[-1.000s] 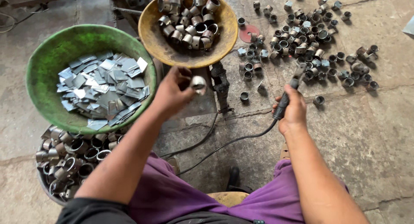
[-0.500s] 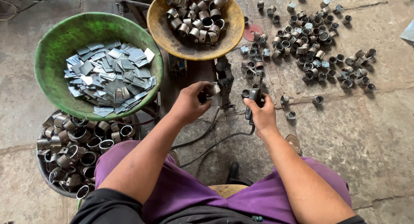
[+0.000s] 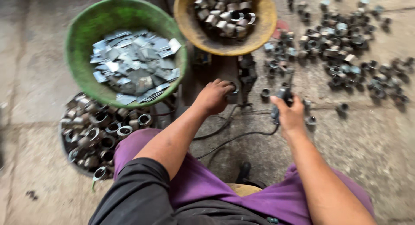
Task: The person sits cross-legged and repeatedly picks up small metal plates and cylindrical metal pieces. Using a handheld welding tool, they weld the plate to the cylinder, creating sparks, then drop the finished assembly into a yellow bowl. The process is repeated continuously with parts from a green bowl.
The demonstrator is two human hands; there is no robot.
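My left hand [image 3: 215, 96] is closed on a small metal ring [image 3: 234, 89] and presses it against a dark metal fixture [image 3: 247, 78] on the floor in front of me. My right hand [image 3: 288, 112] grips a dark handle [image 3: 280, 99] with a black cable [image 3: 235, 138] trailing from it, just right of the fixture. Both forearms reach forward over my purple-clad knees.
A green bowl [image 3: 93, 30] of flat metal pieces sits at the left. A yellow bowl [image 3: 263, 32] of metal rings stands beyond the fixture. Another basin of rings [image 3: 101, 132] lies under the green bowl. Several loose rings [image 3: 346, 56] are scattered on the concrete floor at the right.
My left hand brought the ring down onto the fixture. My right hand moved left toward the fixture and then a little back to the right, still on the handle.
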